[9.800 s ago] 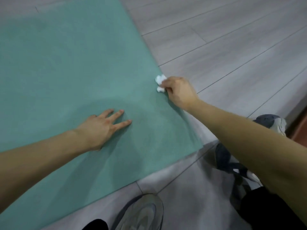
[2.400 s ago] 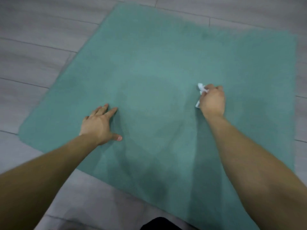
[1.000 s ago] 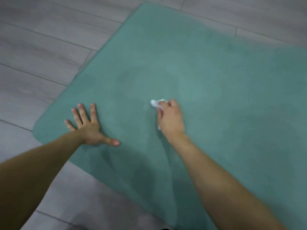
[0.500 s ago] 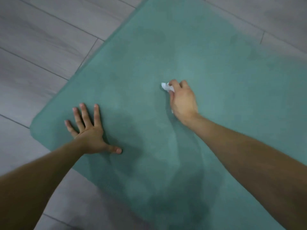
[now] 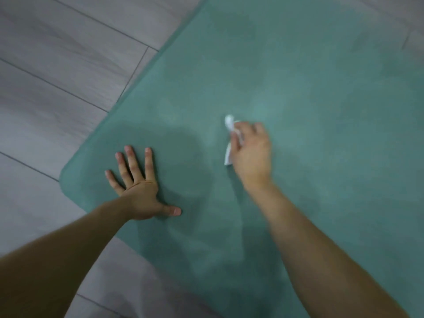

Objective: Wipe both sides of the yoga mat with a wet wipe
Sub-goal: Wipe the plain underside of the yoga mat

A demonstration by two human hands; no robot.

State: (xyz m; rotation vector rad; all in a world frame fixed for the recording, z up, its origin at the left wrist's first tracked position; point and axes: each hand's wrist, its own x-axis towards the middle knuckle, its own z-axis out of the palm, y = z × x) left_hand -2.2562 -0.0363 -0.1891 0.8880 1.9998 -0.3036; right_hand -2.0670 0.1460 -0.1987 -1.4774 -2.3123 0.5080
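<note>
Yoga mat (image 5: 309, 92), teal and matte, lies flat on the floor (image 5: 57, 72) and fills most of what I see, from the near right out to the far edge of view. Nearest to me, both my bare forearms reach out over it. The floor is grey wood-look planks with thin dark seams, showing at the near left, along the left and in the far right corner. The mat's rounded near-left corner sits just beside my left hand (image 5: 140, 191), which rests palm down on the mat with fingers straight and spread and the thumb out to the right, grasping nothing. A little farther and to the right, my right hand (image 5: 250, 152) presses down on the mat with its fingers curled round a crumpled white wet wipe (image 5: 229, 138); bits of the wipe stick out at the fingertips and below the palm on the left. That hand is blurred. The mat's surface looks patchy, with darker areas around my left hand and farther off near the far edge, and paler areas between.
</note>
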